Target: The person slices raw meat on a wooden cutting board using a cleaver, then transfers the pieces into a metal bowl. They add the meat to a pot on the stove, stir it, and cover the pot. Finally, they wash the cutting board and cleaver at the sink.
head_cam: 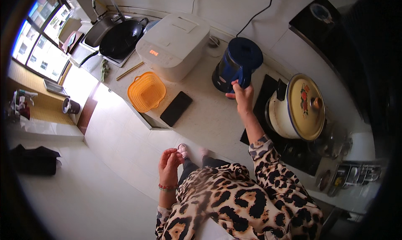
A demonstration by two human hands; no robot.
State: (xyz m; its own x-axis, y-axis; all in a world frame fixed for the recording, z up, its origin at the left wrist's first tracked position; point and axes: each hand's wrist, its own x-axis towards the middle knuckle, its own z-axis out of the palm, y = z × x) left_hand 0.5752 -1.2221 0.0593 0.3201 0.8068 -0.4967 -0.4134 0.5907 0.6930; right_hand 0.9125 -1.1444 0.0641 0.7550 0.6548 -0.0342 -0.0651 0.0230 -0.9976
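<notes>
My right hand (243, 94) is wrapped around the handle of a dark blue electric kettle (245, 51), at the back of the counter beside the wall. A black cord runs up the wall behind the kettle. Close to my body, over the floor side of the counter, my left hand (169, 163) is raised with its fingers curled in, and I see nothing in it. A cream enamel pot (303, 108) with a flowered yellow lid stands on the black cooktop (298, 155), right of the kettle. Left of the kettle is a white rice cooker (176, 36) with a lit display.
An orange plastic basket (147, 92) and a black smartphone (176, 108) lie near the counter's front edge. Behind the basket is a pair of chopsticks (129, 71). A black wok (121, 39) rests over the sink (100, 33). Above the cooktop hangs a dark range hood (326, 36).
</notes>
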